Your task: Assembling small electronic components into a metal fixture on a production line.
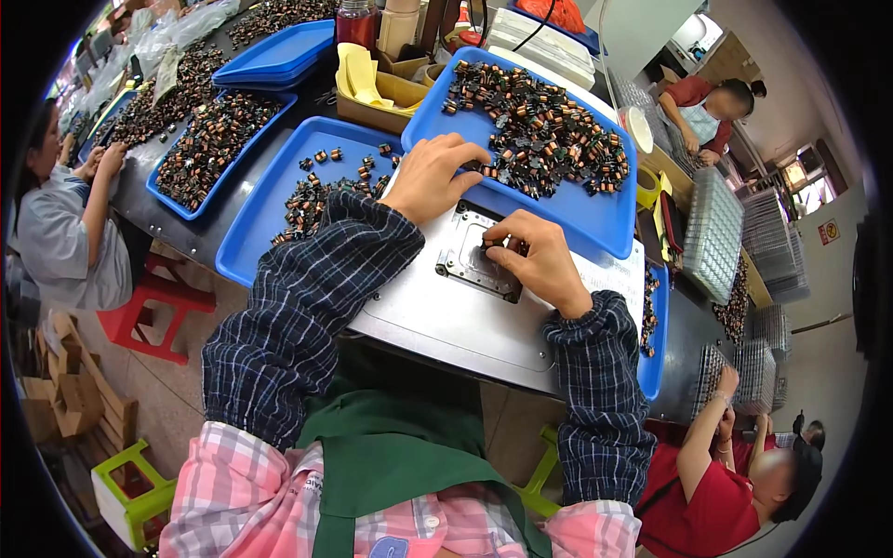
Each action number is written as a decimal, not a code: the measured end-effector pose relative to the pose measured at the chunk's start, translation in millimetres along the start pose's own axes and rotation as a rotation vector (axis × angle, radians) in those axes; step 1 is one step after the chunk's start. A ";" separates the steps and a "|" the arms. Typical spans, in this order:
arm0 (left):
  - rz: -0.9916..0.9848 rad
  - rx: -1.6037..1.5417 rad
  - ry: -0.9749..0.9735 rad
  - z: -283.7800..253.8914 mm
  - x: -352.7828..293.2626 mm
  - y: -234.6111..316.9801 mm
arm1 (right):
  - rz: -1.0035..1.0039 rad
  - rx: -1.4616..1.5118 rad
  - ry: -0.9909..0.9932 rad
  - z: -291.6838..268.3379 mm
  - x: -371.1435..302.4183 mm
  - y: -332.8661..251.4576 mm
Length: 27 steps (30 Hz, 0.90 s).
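Observation:
My left hand (pixel 435 175) is closed at the near left edge of a blue tray (pixel 423 126), its fingertips pinching a small dark coil part (pixel 473 167). That tray holds a heap of copper-wound coils (pixel 549 130) with black bases. My right hand (pixel 541 259) pinches another small coil part (pixel 493 244) above a square metal fixture (pixel 458 249). The fixture is set in the top of a silver metal box (pixel 419 312). Fingers partly cover both parts, so their exact position against the tray and fixture cannot be told.
To the left, a second blue tray (pixel 244 237) holds fewer coils, and a fuller tray (pixel 186 212) lies beyond. Behind stands a cardboard box (pixel 372 112) with yellow papers. A narrow blue tray (pixel 657 358) sits at the right. Co-workers sit on both sides; a red stool (pixel 153 312) stands left.

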<state>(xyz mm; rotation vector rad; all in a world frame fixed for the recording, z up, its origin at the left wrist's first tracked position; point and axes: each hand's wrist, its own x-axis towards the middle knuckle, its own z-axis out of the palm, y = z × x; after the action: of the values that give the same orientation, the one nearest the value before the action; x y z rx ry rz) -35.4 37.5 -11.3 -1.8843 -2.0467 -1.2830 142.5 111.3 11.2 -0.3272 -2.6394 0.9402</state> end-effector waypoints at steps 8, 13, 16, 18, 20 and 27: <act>-0.021 -0.216 0.092 -1.6 0.2 7.4 | -0.119 -0.126 -0.004 7.3 2.1 -0.4; -0.044 -0.309 0.163 -5.8 -5.7 17.0 | -0.154 -0.132 -0.005 8.2 4.3 -1.3; -0.113 -0.452 0.157 -3.0 -10.6 21.2 | -0.117 -0.122 -0.001 7.2 2.9 1.6; -0.022 -0.367 0.128 -4.4 -14.7 21.8 | -0.131 -0.011 0.029 4.6 3.0 4.8; 0.026 -0.378 0.123 -2.0 -17.7 20.8 | 0.033 0.260 0.076 -5.9 3.2 20.6; -0.061 -0.364 -0.060 -9.5 -25.6 25.6 | 0.319 1.098 0.682 -65.7 7.9 56.2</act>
<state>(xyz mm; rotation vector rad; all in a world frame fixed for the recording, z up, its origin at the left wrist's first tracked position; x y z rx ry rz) -11.8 8.8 -6.5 -2.0333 -2.0231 -1.7355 165.5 193.9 24.8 -0.6234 -1.2279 1.7901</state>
